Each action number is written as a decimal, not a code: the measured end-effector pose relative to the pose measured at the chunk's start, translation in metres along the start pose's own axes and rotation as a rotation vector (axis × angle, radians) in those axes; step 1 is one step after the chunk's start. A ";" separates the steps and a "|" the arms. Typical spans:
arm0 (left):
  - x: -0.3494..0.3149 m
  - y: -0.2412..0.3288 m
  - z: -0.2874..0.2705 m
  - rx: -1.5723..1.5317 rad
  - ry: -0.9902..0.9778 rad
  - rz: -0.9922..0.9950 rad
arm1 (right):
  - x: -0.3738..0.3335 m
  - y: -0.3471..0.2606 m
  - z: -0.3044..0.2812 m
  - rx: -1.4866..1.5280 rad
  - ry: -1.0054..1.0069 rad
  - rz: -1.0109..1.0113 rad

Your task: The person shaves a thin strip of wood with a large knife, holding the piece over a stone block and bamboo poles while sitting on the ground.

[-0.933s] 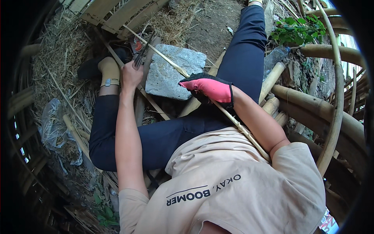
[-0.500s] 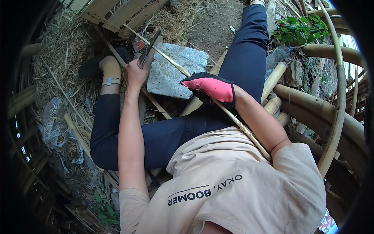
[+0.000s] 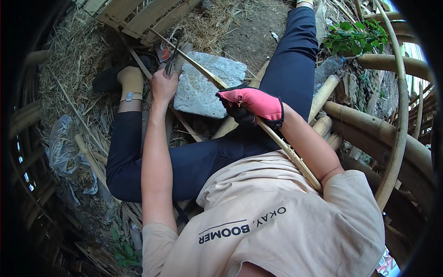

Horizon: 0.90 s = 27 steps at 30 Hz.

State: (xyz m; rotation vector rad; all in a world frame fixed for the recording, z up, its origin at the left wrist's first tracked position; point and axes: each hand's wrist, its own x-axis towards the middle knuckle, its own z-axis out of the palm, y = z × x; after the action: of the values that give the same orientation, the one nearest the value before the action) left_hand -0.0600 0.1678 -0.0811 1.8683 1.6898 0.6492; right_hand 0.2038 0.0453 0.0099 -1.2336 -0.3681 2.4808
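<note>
My bare left hand (image 3: 164, 87) is closed on the grip of a dark-bladed knife (image 3: 170, 63). Its blade points away from me and meets a long, pale bamboo strip (image 3: 290, 152). The strip slants from the wooden slats at the far left, past a grey stone block (image 3: 210, 87), to beneath my right upper arm. My right hand (image 3: 254, 105), in a pink and black glove, wraps round the strip above my lap. Part of the knife's handle is hidden in my left fist.
Wooden slats (image 3: 154, 17) stand at the far left. Bamboo poles (image 3: 369, 124) and a curved pole (image 3: 400, 115) line the right side. A plastic bottle (image 3: 330, 67) lies beyond my right leg. Straw and a clear plastic bag (image 3: 63, 143) cover ground at left.
The strip has turned to show a broader face. The knife has tilted more upright and shifted slightly nearer. My right hand has moved a little rightward, still gripping the strip.
</note>
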 end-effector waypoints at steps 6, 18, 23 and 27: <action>0.002 -0.007 -0.014 -0.046 -0.069 0.058 | -0.009 0.004 0.004 0.197 -0.145 -0.026; -0.011 0.013 -0.023 -0.012 -0.051 0.027 | -0.039 -0.001 0.017 0.325 -0.131 0.025; -0.010 0.006 -0.036 0.133 -0.075 0.046 | -0.046 -0.007 0.025 0.202 -0.021 0.041; 0.001 0.001 -0.042 0.091 -0.141 -0.014 | -0.045 0.004 0.021 0.272 -0.051 0.060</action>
State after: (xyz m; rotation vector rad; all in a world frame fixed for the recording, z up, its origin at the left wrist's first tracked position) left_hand -0.0872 0.1718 -0.0498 1.9155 1.6638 0.4309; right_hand 0.2116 0.0211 0.0527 -1.0863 -0.0039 2.5144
